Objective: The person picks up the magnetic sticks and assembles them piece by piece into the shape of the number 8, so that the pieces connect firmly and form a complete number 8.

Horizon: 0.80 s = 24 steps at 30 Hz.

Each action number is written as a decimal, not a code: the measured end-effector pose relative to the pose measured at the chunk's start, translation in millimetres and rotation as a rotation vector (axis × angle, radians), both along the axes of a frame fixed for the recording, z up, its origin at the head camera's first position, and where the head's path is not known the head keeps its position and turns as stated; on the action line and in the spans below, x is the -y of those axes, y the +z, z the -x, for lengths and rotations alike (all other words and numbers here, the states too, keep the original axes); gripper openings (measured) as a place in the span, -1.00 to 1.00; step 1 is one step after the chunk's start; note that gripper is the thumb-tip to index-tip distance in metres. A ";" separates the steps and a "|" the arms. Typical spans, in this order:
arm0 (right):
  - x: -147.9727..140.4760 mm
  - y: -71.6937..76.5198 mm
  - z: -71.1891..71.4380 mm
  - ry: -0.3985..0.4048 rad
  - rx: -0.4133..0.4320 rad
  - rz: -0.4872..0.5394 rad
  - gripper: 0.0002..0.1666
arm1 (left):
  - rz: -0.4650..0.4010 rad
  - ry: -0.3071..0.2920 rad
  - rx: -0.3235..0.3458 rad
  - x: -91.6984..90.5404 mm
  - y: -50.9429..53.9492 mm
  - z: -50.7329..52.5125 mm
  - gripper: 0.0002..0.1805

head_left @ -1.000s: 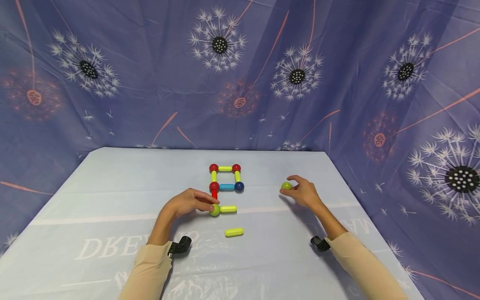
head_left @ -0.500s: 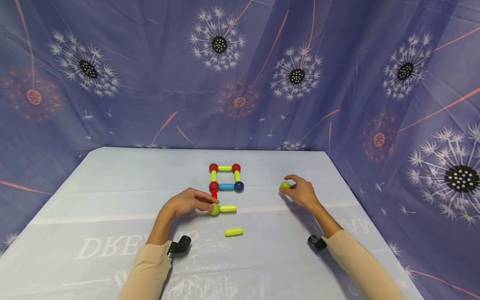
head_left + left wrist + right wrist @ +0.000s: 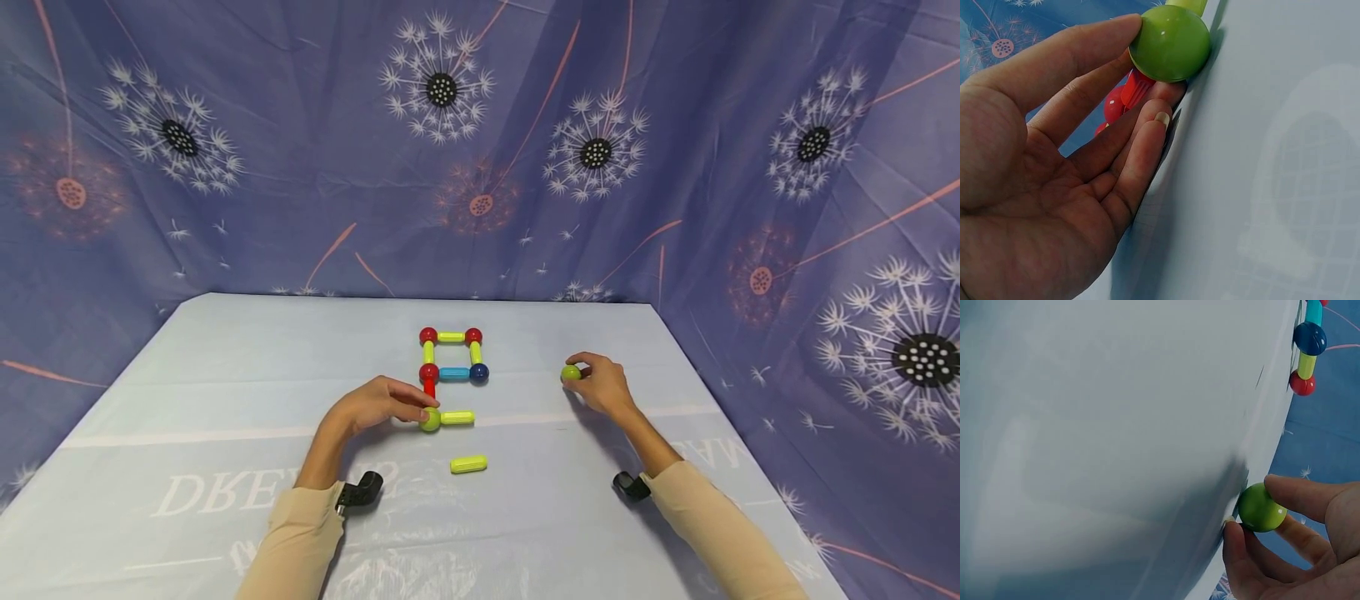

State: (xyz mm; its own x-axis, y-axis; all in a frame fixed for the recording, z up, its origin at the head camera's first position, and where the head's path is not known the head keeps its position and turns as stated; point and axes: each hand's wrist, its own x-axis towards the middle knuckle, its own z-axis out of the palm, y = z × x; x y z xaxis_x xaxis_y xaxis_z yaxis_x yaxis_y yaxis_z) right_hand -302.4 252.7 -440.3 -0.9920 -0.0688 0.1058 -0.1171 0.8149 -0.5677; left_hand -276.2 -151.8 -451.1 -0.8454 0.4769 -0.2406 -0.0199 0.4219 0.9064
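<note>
My left hand point(image 3: 375, 404) pinches a green ball point(image 3: 1172, 45) between thumb and fingers. A red rod point(image 3: 429, 388) links that ball to the red corner ball point(image 3: 428, 372) of a square of rods and balls. From the same green ball a yellow-green rod point(image 3: 457, 417) points right. Farther right, my right hand point(image 3: 607, 389) grips a second green ball point(image 3: 1262, 507) with thumb and fingertips, at or close to the table surface. The square has a blue rod point(image 3: 454, 373) along its near side and a dark blue ball point(image 3: 479, 372) at its near right corner.
A loose yellow-green rod point(image 3: 468, 464) lies nearer to me than the figure. The table has a pale printed cover point(image 3: 555, 517). Behind and to the right hangs a blue-purple dandelion-patterned cloth point(image 3: 315, 142). A black camera sits on each wrist.
My right forearm has shifted slightly left, with the hand still around its green ball. The left hand and the figure stay in place.
</note>
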 end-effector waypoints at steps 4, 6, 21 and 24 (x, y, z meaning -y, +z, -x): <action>-0.7 -1.8 0.5 -0.006 -0.016 0.003 -0.55 | 0.007 0.004 0.000 -0.5 0.3 0.1 -0.63; -1.3 -2.5 0.8 -0.008 -0.019 0.005 -0.56 | 0.011 0.006 -0.003 -0.6 0.8 -0.3 -0.62; 7.8 -1.7 -5.4 0.018 -0.028 0.067 -0.56 | 0.000 0.004 -0.014 0.0 0.2 -1.5 -0.62; 13.1 0.7 -8.4 0.025 -0.011 0.080 -0.55 | -0.002 0.003 -0.012 -0.2 0.4 -1.0 -0.62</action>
